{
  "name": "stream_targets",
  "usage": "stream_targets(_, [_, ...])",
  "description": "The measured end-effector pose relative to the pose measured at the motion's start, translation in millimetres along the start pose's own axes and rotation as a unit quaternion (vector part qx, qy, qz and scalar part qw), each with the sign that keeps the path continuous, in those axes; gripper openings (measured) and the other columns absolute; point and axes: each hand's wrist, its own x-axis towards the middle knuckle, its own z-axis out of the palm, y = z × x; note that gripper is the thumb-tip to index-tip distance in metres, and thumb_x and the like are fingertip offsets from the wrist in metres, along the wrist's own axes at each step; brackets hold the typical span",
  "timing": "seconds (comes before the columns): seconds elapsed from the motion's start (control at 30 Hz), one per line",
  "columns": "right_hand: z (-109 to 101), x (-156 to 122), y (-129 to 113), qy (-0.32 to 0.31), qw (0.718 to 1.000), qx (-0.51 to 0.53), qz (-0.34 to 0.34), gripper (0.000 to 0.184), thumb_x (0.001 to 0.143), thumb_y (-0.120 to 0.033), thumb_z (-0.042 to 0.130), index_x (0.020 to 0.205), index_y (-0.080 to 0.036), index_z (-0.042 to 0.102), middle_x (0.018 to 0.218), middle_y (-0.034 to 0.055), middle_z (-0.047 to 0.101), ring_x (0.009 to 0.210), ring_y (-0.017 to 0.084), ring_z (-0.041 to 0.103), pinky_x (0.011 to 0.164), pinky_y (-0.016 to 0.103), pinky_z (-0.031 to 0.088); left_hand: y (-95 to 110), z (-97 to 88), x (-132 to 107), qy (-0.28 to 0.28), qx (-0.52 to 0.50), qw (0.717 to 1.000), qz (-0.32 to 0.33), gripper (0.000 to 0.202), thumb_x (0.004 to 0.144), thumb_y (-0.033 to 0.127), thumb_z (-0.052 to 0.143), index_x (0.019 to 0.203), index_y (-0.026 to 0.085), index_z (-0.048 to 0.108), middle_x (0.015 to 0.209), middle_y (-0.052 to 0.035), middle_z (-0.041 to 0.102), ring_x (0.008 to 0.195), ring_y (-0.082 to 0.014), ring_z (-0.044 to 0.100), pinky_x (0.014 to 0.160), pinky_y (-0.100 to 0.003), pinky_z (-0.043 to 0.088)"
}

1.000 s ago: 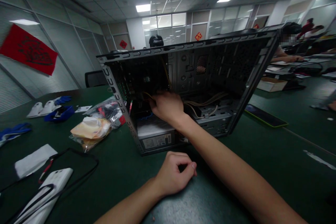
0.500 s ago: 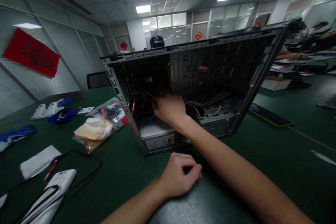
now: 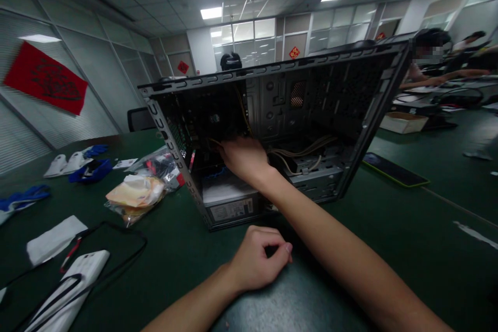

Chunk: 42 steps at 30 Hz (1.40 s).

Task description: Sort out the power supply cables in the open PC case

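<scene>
An open black computer case [image 3: 311, 93] stands on the green table [image 3: 389, 228], its side panel off and its inside facing me. My right hand [image 3: 245, 158] reaches into the case, its fingers curled among the yellowish cables [image 3: 307, 148] beside the drive bay. What those fingers hold is hidden. My left hand [image 3: 259, 257] rests on the table in front of the case, fingers curled loosely with thumb near forefinger and nothing visible in them. A power supply [image 3: 229, 202] with a label sits at the case's bottom.
Plastic bags of parts [image 3: 140, 189] lie left of the case. Blue and white gloves [image 3: 78, 163] lie further left. A white device with black cables [image 3: 70, 282] is at the near left. A dark tablet [image 3: 392, 168] lies to the right. Other people work at far right tables.
My right hand has shifted slightly left inside the case. My left hand stays curled on the table. The view has swung a little.
</scene>
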Motion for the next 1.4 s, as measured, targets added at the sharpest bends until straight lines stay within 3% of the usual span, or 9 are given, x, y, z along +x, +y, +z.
stream_targets(0.17, [-4, 2, 10, -0.024, 0.998, 0.045, -0.034, 0.035, 0.1, -0.041, 0.047, 0.112, -0.016, 0.069, 0.1, 0.0147, 0.074, 0.09, 0.029, 0.071, 0.074, 0.035, 0.053, 0, -0.1, 0, 0.002, 0.008, 1.0, -0.007, 0.034, 0.09, 0.02, 0.051, 0.061, 0.013, 0.069, 0.061, -0.0057, 0.066, 0.056, -0.013, 0.061, 0.06, -0.022, 0.043])
stream_targets(0.3, [-12, 0, 12, -0.021, 0.992, 0.101, -0.071, 0.038, 0.094, -0.034, 0.057, 0.129, -0.018, 0.058, 0.112, 0.0116, 0.072, 0.098, 0.027, 0.069, 0.079, 0.033, 0.052, -1, 0.3, -1, 0.001, 0.007, 1.0, -0.003, 0.035, 0.09, 0.02, 0.051, 0.061, 0.012, 0.069, 0.06, -0.0062, 0.066, 0.056, -0.0132, 0.061, 0.06, -0.022, 0.043])
stream_targets(0.53, [-12, -2, 3, -0.042, 0.995, 0.059, -0.075, 0.042, 0.101, -0.024, 0.043, 0.142, -0.021, 0.048, 0.114, 0.0148, 0.07, 0.094, 0.028, 0.069, 0.077, 0.036, 0.053, 0, 0.7, -1, 0.001, -0.001, 1.0, 0.008, 0.033, 0.089, 0.019, 0.052, 0.061, 0.012, 0.069, 0.059, -0.0057, 0.066, 0.055, -0.0127, 0.06, 0.059, -0.022, 0.043])
stream_targets(0.67, [-8, -1, 0, -0.036, 0.998, 0.032, -0.048, 0.039, 0.103, -0.025, 0.037, 0.138, -0.024, 0.054, 0.103, 0.0137, 0.072, 0.089, 0.029, 0.071, 0.071, 0.035, 0.055, -2, 1.0, 0, 0.003, 0.0, 1.0, 0.015, 0.034, 0.089, 0.019, 0.051, 0.061, 0.012, 0.069, 0.059, -0.0059, 0.066, 0.055, -0.0128, 0.06, 0.058, -0.022, 0.042])
stream_targets(0.93, [-9, -1, 2, -0.018, 1.0, 0.018, -0.011, 0.037, 0.103, -0.026, 0.038, 0.133, -0.023, 0.06, 0.101, 0.0147, 0.073, 0.091, 0.029, 0.071, 0.074, 0.037, 0.055, -4, 0.7, -3, -0.006, 0.009, 1.0, 0.022, 0.034, 0.09, 0.02, 0.051, 0.062, 0.013, 0.07, 0.061, -0.0062, 0.067, 0.056, -0.0131, 0.061, 0.059, -0.022, 0.043])
stream_targets(1.17, [-5, 1, -7, -0.002, 1.0, 0.017, 0.01, 0.036, 0.1, -0.038, 0.044, 0.106, -0.017, 0.073, 0.094, 0.0159, 0.074, 0.085, 0.028, 0.071, 0.071, 0.035, 0.054, -4, 3.1, 1, -0.002, 0.018, 1.0, 0.019, 0.033, 0.088, 0.019, 0.052, 0.062, 0.012, 0.07, 0.058, -0.0057, 0.066, 0.054, -0.0129, 0.06, 0.056, -0.022, 0.041])
stream_targets(1.4, [1, 6, -2, 0.023, 0.999, 0.023, 0.005, 0.034, 0.099, -0.039, 0.047, 0.104, -0.018, 0.073, 0.092, 0.0147, 0.074, 0.084, 0.028, 0.072, 0.07, 0.035, 0.054, -7, 4.4, 3, 0.005, 0.014, 1.0, 0.02, 0.033, 0.089, 0.021, 0.051, 0.063, 0.012, 0.071, 0.059, -0.0057, 0.066, 0.055, -0.0131, 0.059, 0.057, -0.023, 0.041])
